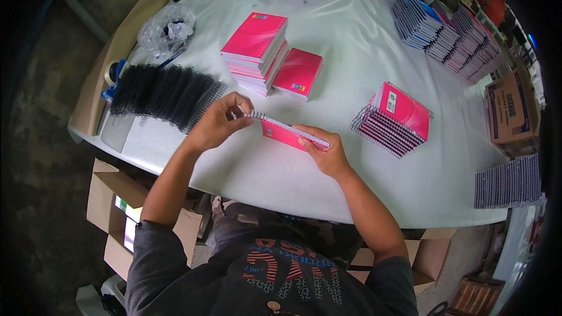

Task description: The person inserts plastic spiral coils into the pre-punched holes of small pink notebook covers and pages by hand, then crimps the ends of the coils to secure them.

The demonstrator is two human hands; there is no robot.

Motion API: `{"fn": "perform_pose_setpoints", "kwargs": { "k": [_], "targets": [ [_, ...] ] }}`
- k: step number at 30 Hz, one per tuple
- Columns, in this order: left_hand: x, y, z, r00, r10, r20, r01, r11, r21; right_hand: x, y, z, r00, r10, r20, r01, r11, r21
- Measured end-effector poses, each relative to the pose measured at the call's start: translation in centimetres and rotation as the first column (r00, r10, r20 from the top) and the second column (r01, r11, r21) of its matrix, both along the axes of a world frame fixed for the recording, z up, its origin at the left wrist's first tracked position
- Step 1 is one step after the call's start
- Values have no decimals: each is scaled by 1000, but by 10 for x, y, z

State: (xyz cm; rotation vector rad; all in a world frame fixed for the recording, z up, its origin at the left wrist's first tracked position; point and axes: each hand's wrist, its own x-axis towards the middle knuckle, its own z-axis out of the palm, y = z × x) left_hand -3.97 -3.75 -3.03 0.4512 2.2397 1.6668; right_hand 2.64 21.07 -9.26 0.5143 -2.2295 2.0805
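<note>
With both hands closed on the pink notebook (288, 134), left hand (218, 123) pinching the spiral end at 10 o'clock, right hand (328, 155) steadying: turn gently, aligned.

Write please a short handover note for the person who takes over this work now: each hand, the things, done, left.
Left hand: pinches the spiral end at the pink notebook.
Right hand: holds the notebook's other end, above the white table.
Black wire spirals: heaped to the left.
Unbound pink stacks: behind.
Done: bound pile on the right.
Left: this notebook's spiral, then the unbound stacks.
</note>
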Motion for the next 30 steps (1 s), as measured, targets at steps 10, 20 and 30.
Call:
{"fn": "perform_pose_setpoints", "kwargs": {
  "k": [10, 20, 30],
  "targets": [
    [4, 27, 48, 727, -529, -437, -21, 619, -785, 3, 0, 0, 998, -25, -62, 28, 998, 61],
    [13, 29, 39, 345, -579, -739, -273, 691, -669, 9, -7, 0, 988, -61, -144, 79, 990, 119],
    [39, 10, 36, 381, -648, -660, -242, 619, -747, 27, -20, 11, 951, -56, -305, 105, 984, 146]
  ]
}}
